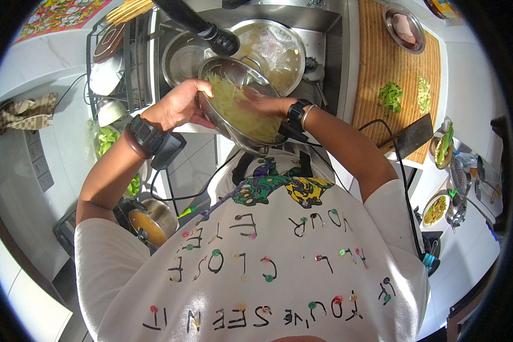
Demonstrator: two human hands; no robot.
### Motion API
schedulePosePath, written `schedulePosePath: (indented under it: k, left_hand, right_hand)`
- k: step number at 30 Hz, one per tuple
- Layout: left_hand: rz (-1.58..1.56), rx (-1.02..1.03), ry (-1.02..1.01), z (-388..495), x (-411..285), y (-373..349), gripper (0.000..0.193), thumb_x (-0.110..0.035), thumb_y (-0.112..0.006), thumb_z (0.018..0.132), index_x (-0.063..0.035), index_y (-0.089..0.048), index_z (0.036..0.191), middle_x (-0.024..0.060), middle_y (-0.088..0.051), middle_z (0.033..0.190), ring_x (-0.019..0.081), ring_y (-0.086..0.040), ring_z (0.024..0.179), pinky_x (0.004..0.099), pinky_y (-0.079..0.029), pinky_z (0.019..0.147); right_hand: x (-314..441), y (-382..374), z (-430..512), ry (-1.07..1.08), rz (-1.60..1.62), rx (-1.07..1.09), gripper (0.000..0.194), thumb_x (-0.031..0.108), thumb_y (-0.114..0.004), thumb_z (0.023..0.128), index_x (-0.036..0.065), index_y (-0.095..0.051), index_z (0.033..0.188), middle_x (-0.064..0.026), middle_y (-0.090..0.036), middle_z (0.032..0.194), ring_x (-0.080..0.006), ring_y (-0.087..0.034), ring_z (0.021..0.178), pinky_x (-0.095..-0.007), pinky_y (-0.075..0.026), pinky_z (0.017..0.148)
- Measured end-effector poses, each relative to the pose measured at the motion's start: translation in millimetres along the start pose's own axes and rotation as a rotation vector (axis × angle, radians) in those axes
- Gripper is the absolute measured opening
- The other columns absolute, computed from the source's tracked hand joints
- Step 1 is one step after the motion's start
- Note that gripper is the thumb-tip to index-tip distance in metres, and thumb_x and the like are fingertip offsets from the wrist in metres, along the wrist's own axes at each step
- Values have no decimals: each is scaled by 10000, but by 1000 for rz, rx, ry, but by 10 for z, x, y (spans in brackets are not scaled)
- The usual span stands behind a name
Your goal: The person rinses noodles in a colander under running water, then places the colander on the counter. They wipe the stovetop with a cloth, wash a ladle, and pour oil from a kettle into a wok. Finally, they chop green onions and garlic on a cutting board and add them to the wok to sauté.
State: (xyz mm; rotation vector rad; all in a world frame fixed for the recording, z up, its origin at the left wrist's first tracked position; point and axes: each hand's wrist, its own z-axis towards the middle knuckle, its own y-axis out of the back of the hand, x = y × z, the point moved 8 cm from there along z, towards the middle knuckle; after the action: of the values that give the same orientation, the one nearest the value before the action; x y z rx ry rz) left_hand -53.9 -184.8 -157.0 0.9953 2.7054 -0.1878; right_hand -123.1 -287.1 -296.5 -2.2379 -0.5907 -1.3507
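My left hand [181,104] grips the near-left rim of a metal bowl or pot with loop handles [235,132], which is tilted over the sink's front edge. Pale green shredded vegetable [233,109] lies inside it. My right hand [263,102] reaches into the shreds, its fingers partly hidden among them; whether they close on any is unclear. Behind the vessel, in the steel sink, stand a large metal basin of cloudy, foamy water [282,47] and a smaller metal basin [184,60]. A black faucet [222,38] hangs over them.
Right of the sink, a wooden cutting board [372,64] holds chopped greens [390,97], chopped pale pieces [423,95], a cleaver [412,137] and a metal bowl with raw meat [402,30]. A dish rack [130,60] stands left. Black cables hang from both wrists.
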Motion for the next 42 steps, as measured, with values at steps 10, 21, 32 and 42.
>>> schedulePosePath:
  k: [10, 21, 32, 42]
  left_hand:
    - [13, 4, -5, -36, -7, -45, 437, -263, -544, 813, -5, -584, 1163, 201, -660, 1047, 336, -648, 917, 512, -529, 866]
    - [29, -53, -18, -85, 20, -40, 441, -271, -543, 819, 1, -579, 1164, 198, -660, 1055, 320, -657, 900, 480, -542, 847]
    - [29, -49, 13, -136, -54, -48, 338, -226, -553, 826, -25, -589, 1095, 131, -631, 958, 276, -668, 765, 483, -599, 729]
    - [-73, 9, -91, 95, 226, 3, 509, -233, -543, 750, -14, -563, 1208, 179, -616, 1164, 362, -623, 1007, 517, -500, 906]
  right_hand:
    - [-45, 7, 0, -27, -85, -19, 1071, 836, -343, 847, 127, -16, 1580, -192, -57, 1625, -332, -71, 1508, -418, -143, 1205]
    - [33, -40, -41, 45, -28, -20, 1033, 784, -396, 877, 121, -32, 1581, -203, -130, 1609, -339, -164, 1486, -406, -205, 1182]
    - [71, -103, 133, 191, 77, -24, 983, 670, -450, 936, 37, -41, 1567, -210, -206, 1592, -309, -237, 1467, -377, -223, 1174]
    - [81, 353, -134, -8, -502, -219, 994, 762, -374, 897, 80, -103, 1568, -266, -186, 1577, -403, -190, 1469, -455, -201, 1185]
